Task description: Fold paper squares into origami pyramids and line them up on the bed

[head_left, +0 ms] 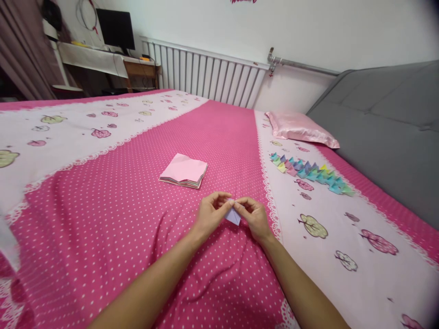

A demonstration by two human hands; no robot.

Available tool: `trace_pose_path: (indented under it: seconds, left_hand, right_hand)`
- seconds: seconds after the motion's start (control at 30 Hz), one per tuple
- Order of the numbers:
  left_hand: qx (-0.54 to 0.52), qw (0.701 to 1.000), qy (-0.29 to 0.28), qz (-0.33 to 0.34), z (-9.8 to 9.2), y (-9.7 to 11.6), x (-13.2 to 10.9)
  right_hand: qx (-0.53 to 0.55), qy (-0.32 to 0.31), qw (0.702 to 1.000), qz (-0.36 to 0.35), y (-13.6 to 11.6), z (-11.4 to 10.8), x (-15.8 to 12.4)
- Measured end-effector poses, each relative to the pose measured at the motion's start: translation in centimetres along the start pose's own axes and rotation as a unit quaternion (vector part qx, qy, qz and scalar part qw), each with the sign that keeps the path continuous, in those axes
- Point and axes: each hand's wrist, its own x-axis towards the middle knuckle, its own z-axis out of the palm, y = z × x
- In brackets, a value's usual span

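Observation:
Between my two hands is a small piece of folded lilac origami paper (233, 216), creased down its middle and narrowing toward the top. My left hand (211, 211) pinches its upper left edge with thumb and fingers. On the other side my right hand (254, 216) pinches the upper right edge, and both thumb tips meet near the top of the paper. My fingers hide its upper part. Just beyond my left hand lies a stack of square coloured paper (184, 169) with a pink sheet on top.
Rows of small folded paper pieces (310, 173) in several colours stand on the bed at the right. Behind them are a pink pillow (300, 127) and a grey headboard (384, 123). A white radiator (206, 73) lines the wall; a desk with a monitor (115, 29) stands far left.

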Motion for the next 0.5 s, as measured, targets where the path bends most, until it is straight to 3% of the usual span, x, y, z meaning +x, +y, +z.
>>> trace_pose_path:
  seconds: [0.33, 0.5]
  left_hand:
    - [0.008, 0.999, 0.009, -0.043, -0.16, -0.08, -0.16]
    - [-0.03, 0.998, -0.012, -0.059, 0.08, 0.44, 0.02]
  right_hand:
    - [-0.016, -0.066, 0.998, 0.015, -0.06, -0.07, -0.08]
    - [-0.006, -0.023, 0.999, 0.024, 0.26, 0.04, 0.15]
